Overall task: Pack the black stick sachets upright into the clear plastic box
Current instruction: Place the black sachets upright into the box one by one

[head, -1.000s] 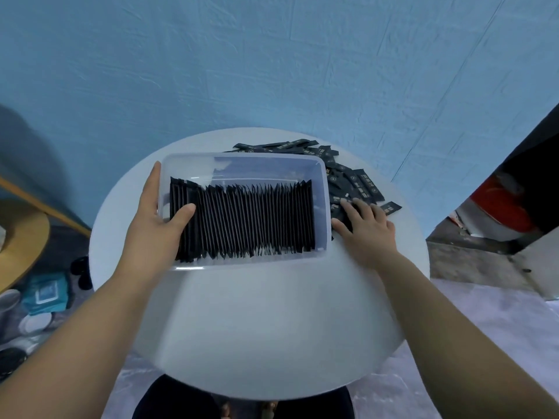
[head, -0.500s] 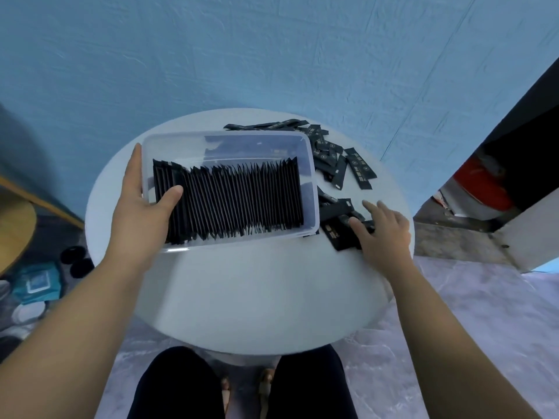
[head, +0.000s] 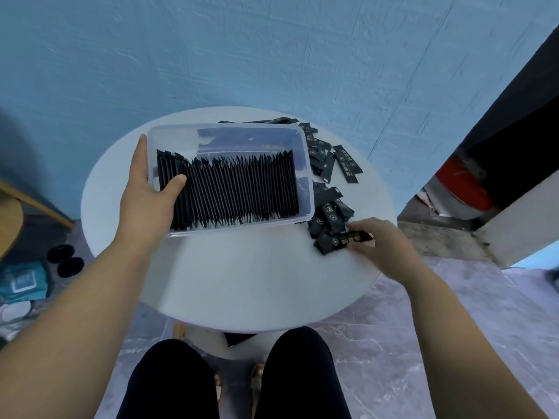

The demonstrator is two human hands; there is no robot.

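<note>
Task well along, by judgement: long row of sachets (head: pixel 236 192) upright in clear plastic box (head: pixel 306 164), far strip of box not filled. Left to pack: loose sachets (head: pixel 329 164) flat on bench (head: pixel 257 282), just right of box. Left hand (head: pixel 148 198) gripping left end of box, thumb on row. Right hand (head: pixel 378 246) narrow, pinching single sachet (head: pixel 355 237) at near end of pile.

Your left hand (head: pixel 148 204) covers the left end of the sachet row (head: pixel 239 192) and the near left corner of the clear plastic box (head: pixel 230 126). Your right hand (head: pixel 384 249) hides one end of the sachet (head: pixel 357 236) it pinches by the right edge of the table (head: pixel 242 282). Print on the loose sachets (head: pixel 329 219) is too small to read; some blur behind the box wall.
</note>
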